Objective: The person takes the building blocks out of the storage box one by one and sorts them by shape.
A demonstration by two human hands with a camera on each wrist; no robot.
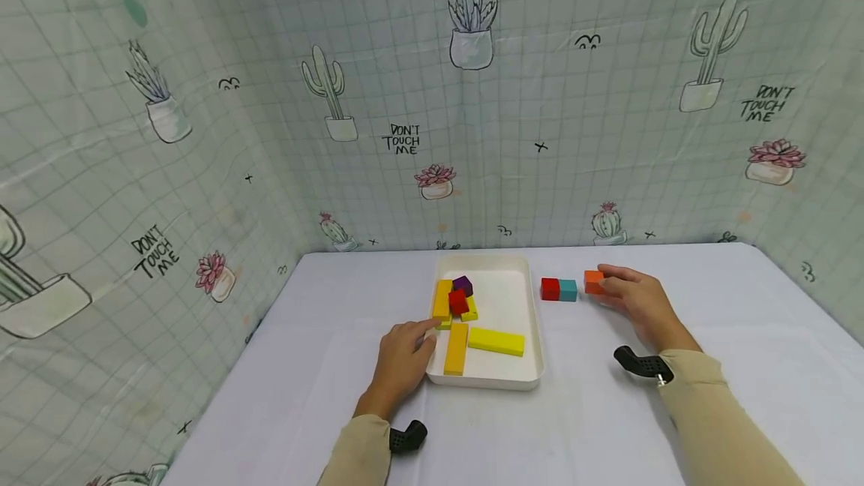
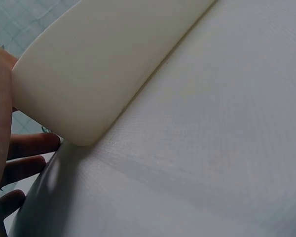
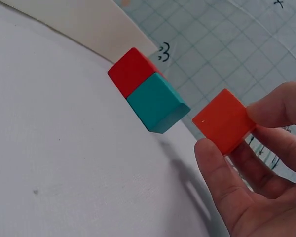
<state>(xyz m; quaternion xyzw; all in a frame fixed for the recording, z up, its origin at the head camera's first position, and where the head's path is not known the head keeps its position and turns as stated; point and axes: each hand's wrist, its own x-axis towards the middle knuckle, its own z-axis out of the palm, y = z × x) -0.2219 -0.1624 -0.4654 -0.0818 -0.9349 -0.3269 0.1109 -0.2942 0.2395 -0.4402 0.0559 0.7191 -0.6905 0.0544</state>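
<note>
My right hand (image 1: pixel 637 304) pinches an orange cube (image 3: pixel 224 121) between thumb and fingers, to the right of two cubes that stand side by side. Of that pair, the red cube (image 3: pixel 133 72) is nearer the tray and the teal cube (image 3: pixel 157 102) nearer my hand. At the left rim of a white tray (image 1: pixel 489 379), my left hand (image 1: pixel 400 360) lies with its index finger reaching over the edge toward the yellow blocks. Its other fingers (image 2: pixel 32 145) stretch loosely past the tray's corner in the left wrist view.
Inside the tray are several yellow blocks (image 1: pixel 496 341), a purple cube (image 1: pixel 463 286) and a dark red cube (image 1: pixel 459 301). A white cloth covers the table (image 1: pixel 594 411). Behind it hangs a patterned curtain (image 1: pixel 540 193).
</note>
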